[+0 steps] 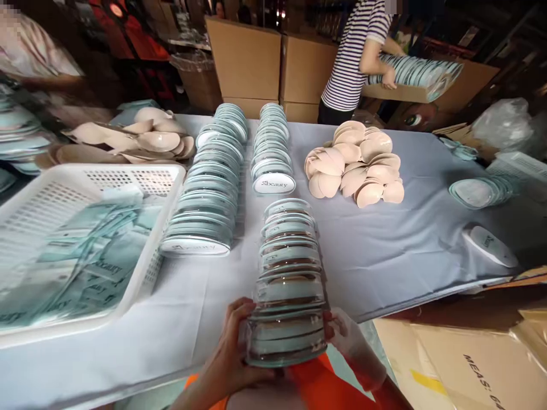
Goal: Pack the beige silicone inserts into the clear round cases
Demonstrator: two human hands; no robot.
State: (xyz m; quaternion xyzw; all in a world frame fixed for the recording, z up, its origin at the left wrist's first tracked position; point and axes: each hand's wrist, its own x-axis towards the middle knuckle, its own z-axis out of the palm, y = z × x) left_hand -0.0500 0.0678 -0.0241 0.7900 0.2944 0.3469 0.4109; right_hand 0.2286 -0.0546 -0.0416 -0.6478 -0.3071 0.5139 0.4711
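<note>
A row of clear oval plastic packs with pale blue edges (290, 290) runs away from me along the table's near middle. My left hand (237, 341) grips the left side of its near end, thumb below. On the opposite side, the fingers of my right hand (342, 336), which wears a whitish covering, are curled against the packs. Beyond this row lies another row of packs (272, 148), its front one printed "beauty". A longer double row (209, 193) stands to the left. Beige cup-shaped pads (354, 162) are heaped at the right.
A white plastic basket (171, 188) with pale blue printed sleeves (106, 250) stands at left. More beige pads (141, 136) lie behind it. Loose packs (481, 191) sit at right. Across the table, a person in a striped shirt (359, 51) carries a box of packs. Cardboard boxes (470, 359) are below right.
</note>
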